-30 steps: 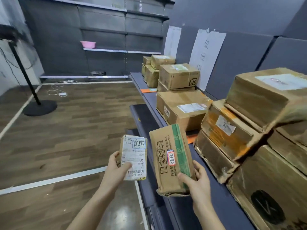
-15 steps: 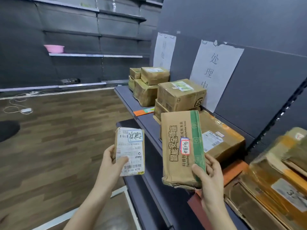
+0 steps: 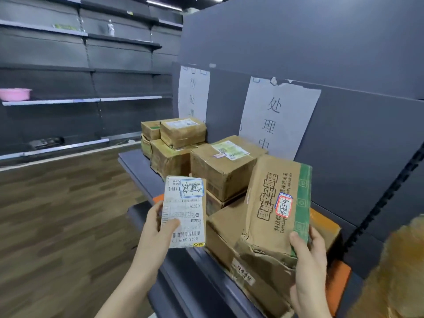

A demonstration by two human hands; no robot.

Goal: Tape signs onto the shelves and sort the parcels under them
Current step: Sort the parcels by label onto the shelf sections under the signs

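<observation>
My left hand (image 3: 156, 228) holds a small parcel (image 3: 184, 212) upright; a white shipping label covers its face, with a blue-bordered sticker at the top. My right hand (image 3: 308, 269) grips the lower corner of a dented brown carton (image 3: 273, 203) with a green stripe and a red-bordered sticker. Both parcels hang above the front of the grey shelf (image 3: 135, 166). Two white paper signs are taped to the back panel: a near sign (image 3: 277, 115) and a far sign (image 3: 193, 92). Several parcels are stacked below each sign.
A box with green labels (image 3: 226, 166) sits on a flat box (image 3: 229, 232) under the near sign. A stack of taped boxes (image 3: 174, 143) stands under the far sign. More parcels (image 3: 397, 271) blur in at the right edge. A pink basin (image 3: 15, 94) rests on the far wall shelving.
My view has swung right and closer to the shelf. Both hands have risen with their parcels toward the stack under the near sign. The grips are unchanged.
</observation>
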